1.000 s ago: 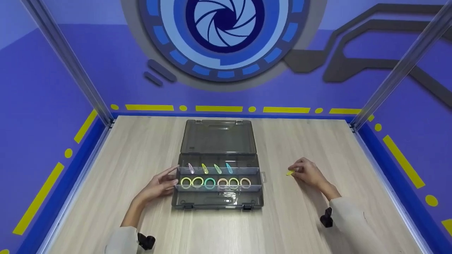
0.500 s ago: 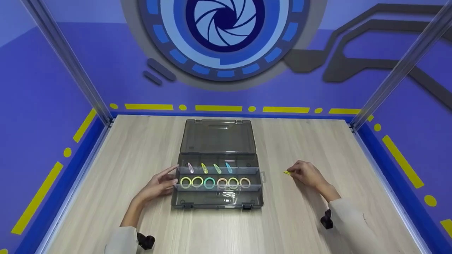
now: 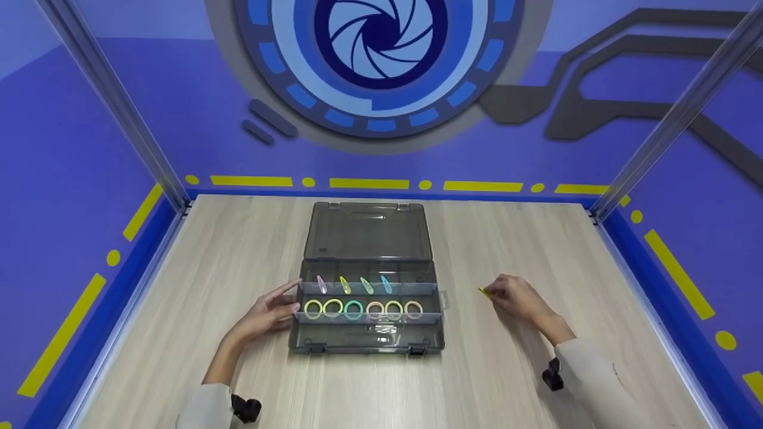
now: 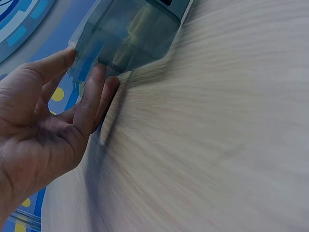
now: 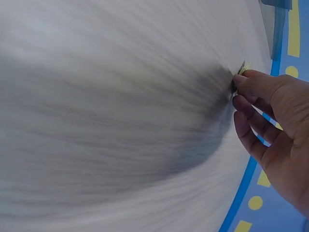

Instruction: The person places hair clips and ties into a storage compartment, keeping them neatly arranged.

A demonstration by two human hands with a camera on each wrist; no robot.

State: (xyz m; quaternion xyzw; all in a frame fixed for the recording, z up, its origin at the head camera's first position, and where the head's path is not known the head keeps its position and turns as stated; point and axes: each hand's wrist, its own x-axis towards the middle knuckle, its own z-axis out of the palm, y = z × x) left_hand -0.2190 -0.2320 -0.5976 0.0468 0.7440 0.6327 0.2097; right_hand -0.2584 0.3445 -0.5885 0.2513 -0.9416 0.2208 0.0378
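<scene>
My right hand (image 3: 520, 299) pinches a small yellow hair clip (image 3: 483, 291) between thumb and fingertips, low over the table to the right of an open grey see-through box (image 3: 351, 335). The clip's tip (image 5: 244, 67) pokes out past the fingers in the right wrist view; the fingers cover the rest. On the left, my left hand (image 3: 262, 317) touches the box's side wall (image 4: 140, 36) with spread, fairly straight fingers. Inside the box, several snap hair clips (image 3: 345, 285) stand in a row along the rear divider. Several ring-shaped hair ties (image 3: 354, 309) line the middle compartment.
The box's lid (image 3: 369, 232) is folded back toward the rear wall. A clear latch (image 3: 444, 299) sticks out from its right side. Pale wooden table (image 3: 250, 238) surrounds the box, bounded by blue panels (image 3: 83, 179) and metal posts.
My right hand has shifted slightly left, with the yellow hair clip turning in its fingertips. The left hand and the box have stayed in place.
</scene>
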